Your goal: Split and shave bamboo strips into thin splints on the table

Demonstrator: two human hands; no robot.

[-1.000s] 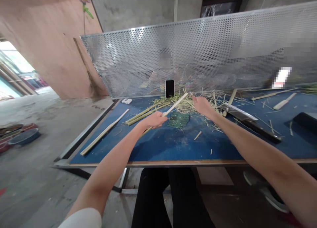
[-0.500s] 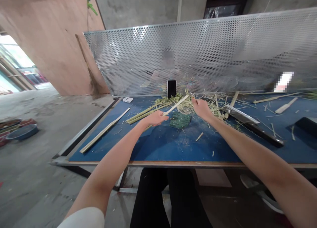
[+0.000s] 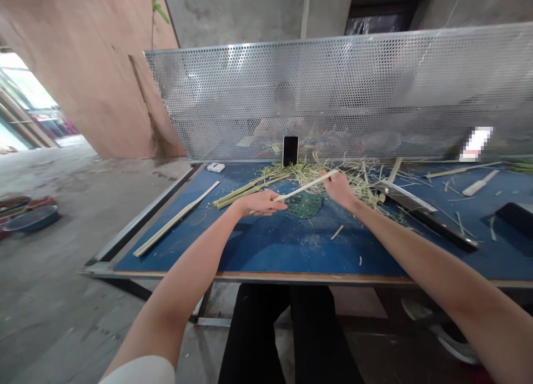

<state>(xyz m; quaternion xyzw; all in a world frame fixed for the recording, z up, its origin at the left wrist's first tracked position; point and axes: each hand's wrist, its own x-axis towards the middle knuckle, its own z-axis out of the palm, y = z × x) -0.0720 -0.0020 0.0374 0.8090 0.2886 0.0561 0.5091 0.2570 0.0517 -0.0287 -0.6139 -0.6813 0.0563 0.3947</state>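
My left hand (image 3: 263,203) is closed around a pale bamboo strip (image 3: 306,188), which slants up to the right across the table. My right hand (image 3: 339,188) is closed at the strip's far end. Half a second ago a small tool with a shiny metal tip showed in its fingers; now the fingers mostly hide it. Beneath the strip lies a dark green cloth or pad (image 3: 306,205) sprinkled with chips. A heap of thin bamboo shavings (image 3: 358,178) spreads behind and around my right hand. Split green bamboo pieces (image 3: 237,195) rest beyond my left hand.
On the blue table (image 3: 275,250), a long bamboo strip (image 3: 179,217) lies at left. A large dark-handled knife (image 3: 428,214) lies at right, near a paddle-shaped piece (image 3: 478,184). A phone (image 3: 290,150) leans on the perforated metal screen (image 3: 353,89) behind.
The strip's far end has swung right and slightly down, and now meets my right hand. My right hand has turned, covering the tool's tip. My left hand has shifted slightly down.
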